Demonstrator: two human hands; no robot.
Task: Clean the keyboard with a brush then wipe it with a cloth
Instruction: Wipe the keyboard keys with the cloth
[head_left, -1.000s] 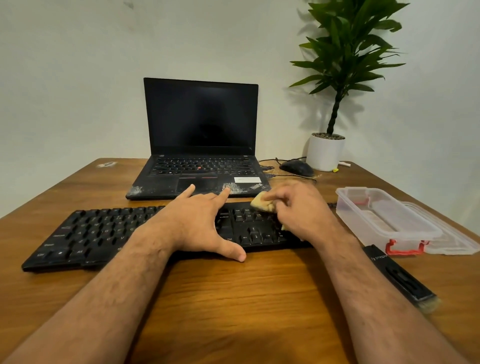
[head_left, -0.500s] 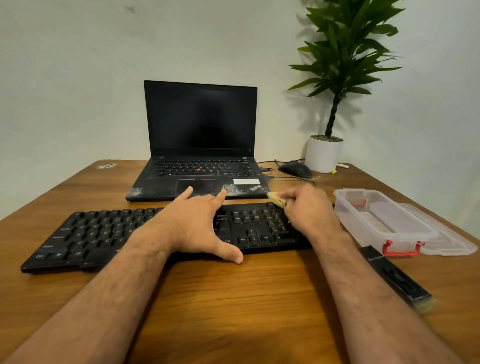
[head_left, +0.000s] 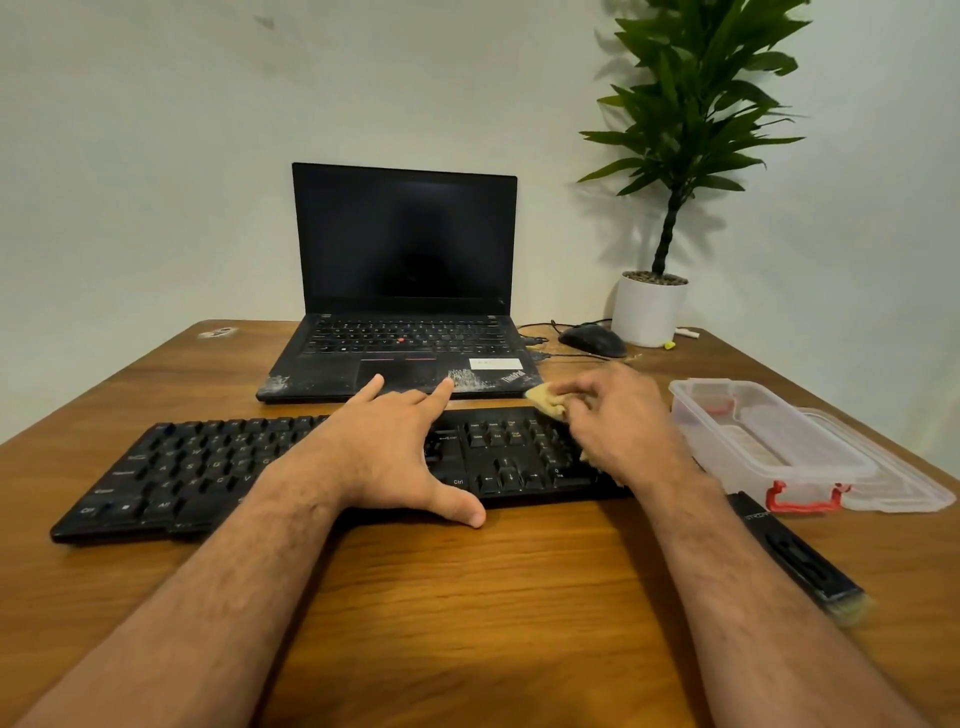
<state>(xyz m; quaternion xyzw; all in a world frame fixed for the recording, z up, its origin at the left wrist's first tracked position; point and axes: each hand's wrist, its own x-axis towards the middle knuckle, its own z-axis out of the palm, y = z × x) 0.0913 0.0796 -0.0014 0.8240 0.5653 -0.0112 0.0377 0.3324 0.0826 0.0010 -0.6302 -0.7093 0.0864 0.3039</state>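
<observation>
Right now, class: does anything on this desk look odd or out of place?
Yes: the laptop has whitish dusty smears on both front corners of its palm rest, unlike the external keyboard being wiped with the cloth.

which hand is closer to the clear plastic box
Right. The right hand, holding the cloth, works the keyboard end beside the box; the left hand rests flat mid-keyboard, farther away.

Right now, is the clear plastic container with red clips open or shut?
Open: the clear plastic container has no lid on top; its clear lid lies flat beside it on the wooden table.
</observation>
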